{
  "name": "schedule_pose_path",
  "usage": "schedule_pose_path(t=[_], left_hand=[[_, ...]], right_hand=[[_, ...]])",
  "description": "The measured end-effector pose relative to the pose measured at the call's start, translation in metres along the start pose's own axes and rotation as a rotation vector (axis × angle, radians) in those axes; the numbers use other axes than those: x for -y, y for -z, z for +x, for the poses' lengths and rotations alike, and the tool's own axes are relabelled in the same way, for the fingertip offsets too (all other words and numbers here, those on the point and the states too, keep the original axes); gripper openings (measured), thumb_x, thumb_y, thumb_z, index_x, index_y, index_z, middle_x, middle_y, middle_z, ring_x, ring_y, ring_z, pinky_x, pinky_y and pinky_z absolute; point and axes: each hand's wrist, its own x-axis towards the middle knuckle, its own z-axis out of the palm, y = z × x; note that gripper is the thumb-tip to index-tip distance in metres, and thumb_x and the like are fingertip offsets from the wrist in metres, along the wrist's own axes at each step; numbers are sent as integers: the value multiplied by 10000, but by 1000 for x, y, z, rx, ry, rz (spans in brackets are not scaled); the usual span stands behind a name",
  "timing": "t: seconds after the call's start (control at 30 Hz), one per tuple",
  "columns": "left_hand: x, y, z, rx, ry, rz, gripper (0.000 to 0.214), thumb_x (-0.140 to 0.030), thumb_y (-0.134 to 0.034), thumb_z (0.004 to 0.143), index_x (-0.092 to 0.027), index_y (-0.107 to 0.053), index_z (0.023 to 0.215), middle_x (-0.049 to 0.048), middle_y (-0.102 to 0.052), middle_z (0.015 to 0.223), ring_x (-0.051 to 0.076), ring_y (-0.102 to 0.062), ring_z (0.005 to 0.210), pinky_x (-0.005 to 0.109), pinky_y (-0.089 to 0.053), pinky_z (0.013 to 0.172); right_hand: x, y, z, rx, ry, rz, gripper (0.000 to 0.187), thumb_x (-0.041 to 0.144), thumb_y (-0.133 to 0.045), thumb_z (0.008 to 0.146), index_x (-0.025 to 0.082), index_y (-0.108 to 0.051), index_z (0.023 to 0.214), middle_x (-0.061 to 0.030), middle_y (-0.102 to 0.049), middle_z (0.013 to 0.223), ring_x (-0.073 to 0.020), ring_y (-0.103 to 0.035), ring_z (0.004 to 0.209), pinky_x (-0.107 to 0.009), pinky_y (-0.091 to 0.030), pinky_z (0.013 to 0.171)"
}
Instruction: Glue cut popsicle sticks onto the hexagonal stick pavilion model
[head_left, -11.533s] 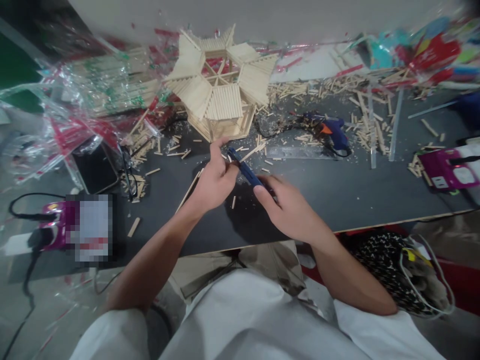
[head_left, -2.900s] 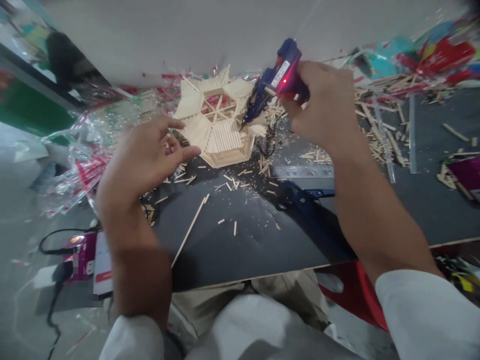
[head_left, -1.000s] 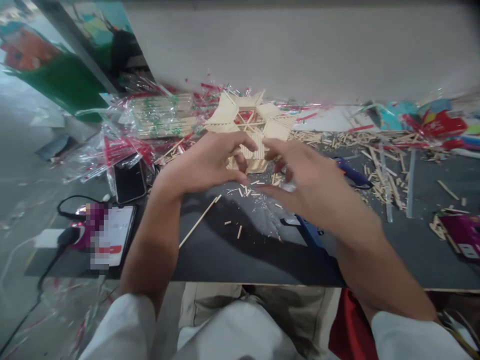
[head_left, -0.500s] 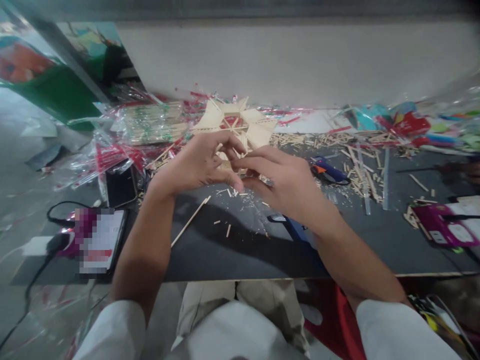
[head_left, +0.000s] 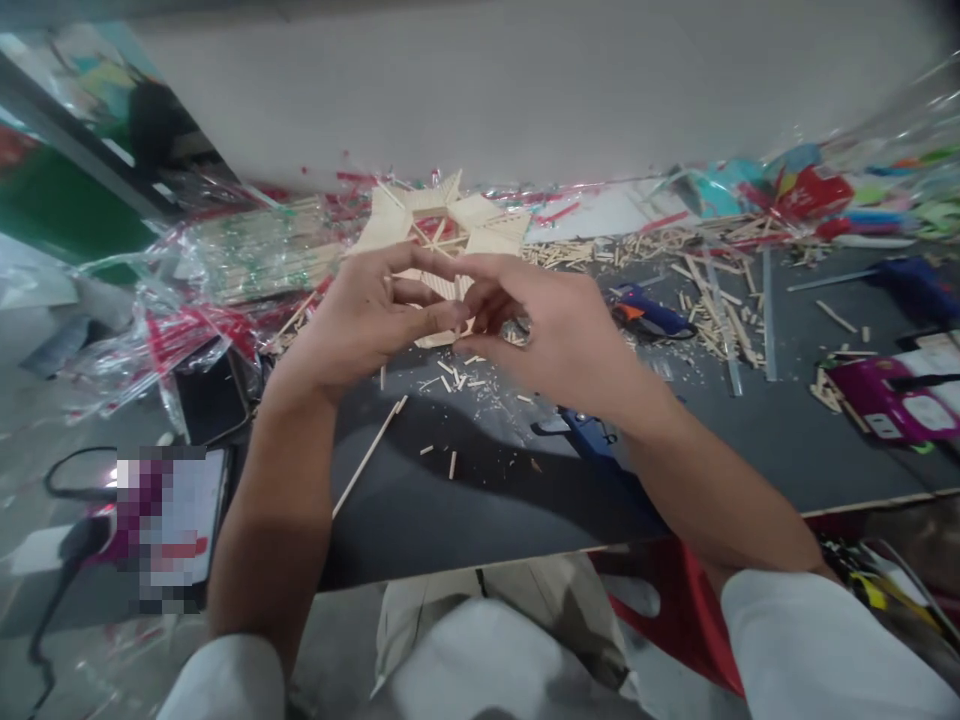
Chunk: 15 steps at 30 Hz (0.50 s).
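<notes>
A star-shaped model of pale wooden sticks [head_left: 480, 214] lies at the middle back of the table, its near part covered by my hands. My left hand [head_left: 352, 315] reaches over its left front, fingers curled and thumb pointing right. Opposite it, my right hand [head_left: 559, 325] is curled with thumb and fingers drawn together. The fingertips of both hands meet over the near part of the model, beside a short upright strip of pale wood [head_left: 462, 289]. What exactly is pinched between them is hidden.
Stick offcuts [head_left: 459, 376] and a long thin stick [head_left: 367, 458] lie in front. Blue glue guns [head_left: 651, 308] [head_left: 596, 440] rest right, near clear glue sticks [head_left: 769, 315]. Plastic-wrapped stick bundles [head_left: 262, 245] are back left. A dark phone [head_left: 212, 393] and purple power strip [head_left: 892, 395] flank the workspace.
The view has shifted and tilted slightly. My hands have drawn closer together, with the fingertips now meeting. The star model stays on the table.
</notes>
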Motion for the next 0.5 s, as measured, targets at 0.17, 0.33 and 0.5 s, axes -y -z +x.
schedule_pose_path(t=[0.17,0.33,0.5], left_hand=[[-1,3,7,73,74,-22,344,-260,-833,759,-192,-663,1051,-3,-734,740,157,-724,718,248,-524,629],[0,4,14,55,76,109,539,-279,-815,801,-212,-575,1279,9,-733,843,186,-740,813,272,-526,633],[7,4,16,35,-17,337,493,-429,-753,897,-216,-598,1313,49,-730,1017,214,-711,935,324,-537,747]], right_hand=[[-4,0,6,53,-172,256,373,227,-743,878,168,-684,1242,-50,-740,944,-185,-708,819,-354,-602,778],[-7,3,12,79,-157,58,348,243,-709,882,239,-663,1226,-42,-732,956,-225,-716,837,-409,-613,795],[-25,17,16,58,-50,-339,309,255,-763,850,277,-667,1143,-51,-720,1022,-273,-697,852,-469,-593,785]])
